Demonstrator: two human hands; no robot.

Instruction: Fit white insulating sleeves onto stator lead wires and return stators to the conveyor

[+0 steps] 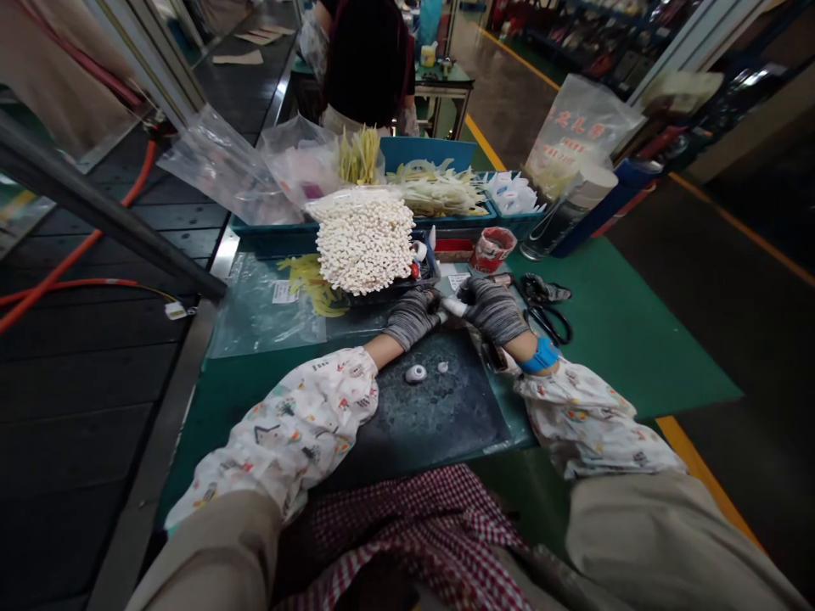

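Both hands wear grey knit gloves and meet over a dark mat (433, 407) on the green table. My left hand (413, 316) and my right hand (493, 310) are closed on the two ends of one small white cylindrical piece (453, 307). A packed bundle of white sticks (364, 239) stands upright in a dark tray just beyond the hands. Two small white round parts (416, 373) lie on the mat below the hands.
Black scissors (548, 310) lie right of my right hand, by a red cup (493, 249). Blue trays (439, 199) with pale strips and plastic bags (216, 165) sit behind. Another person (369, 59) stands at the far end. A conveyor (95, 322) runs left.
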